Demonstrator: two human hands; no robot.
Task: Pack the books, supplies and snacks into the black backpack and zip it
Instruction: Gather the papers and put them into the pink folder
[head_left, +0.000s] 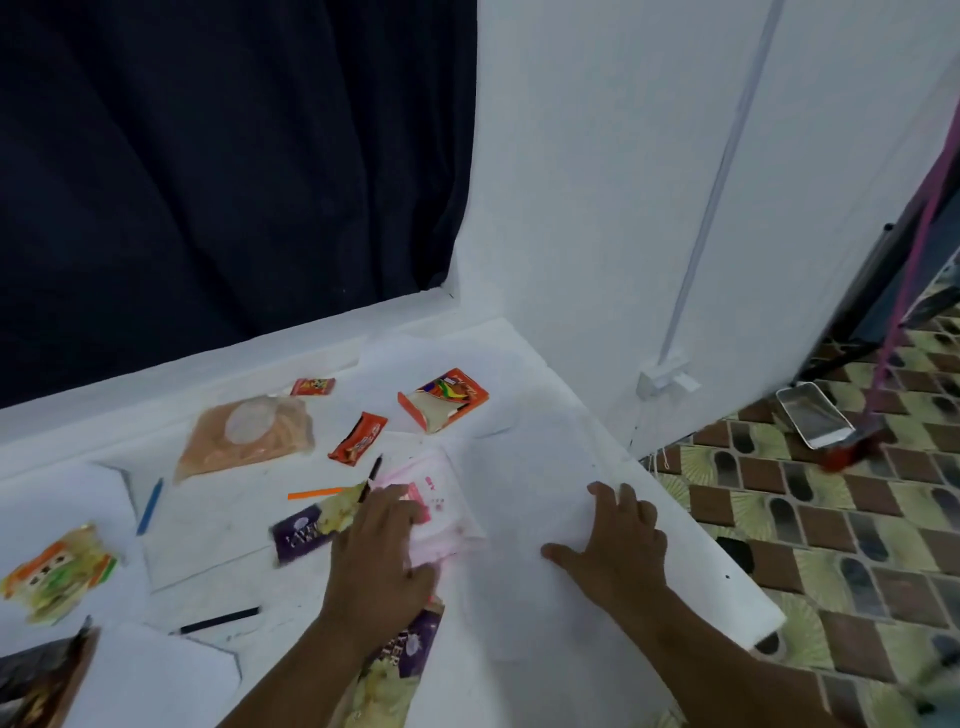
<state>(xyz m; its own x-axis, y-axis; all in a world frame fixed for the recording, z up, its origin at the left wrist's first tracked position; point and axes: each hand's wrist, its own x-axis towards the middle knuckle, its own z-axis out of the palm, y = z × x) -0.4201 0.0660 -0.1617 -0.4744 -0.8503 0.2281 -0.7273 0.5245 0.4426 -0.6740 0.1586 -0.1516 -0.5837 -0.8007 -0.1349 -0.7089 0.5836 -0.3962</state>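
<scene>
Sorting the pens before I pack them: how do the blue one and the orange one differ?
The blue pen lies alone, far left of the left hand, running near to far. The orange pen lies crosswise, closer to that hand, its right end meeting a yellow snack packet. The blue pen looks slightly thicker. Both lie flat on the white table, untouched.

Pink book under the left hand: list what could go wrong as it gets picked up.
1. The left hand rests on the pink book with a black pen and a purple snack packet at its edge; lifting may knock them aside.
2. The right hand presses near the white table's edge; things pushed that way could fall to the tiled floor.
3. No backpack is in view.
</scene>
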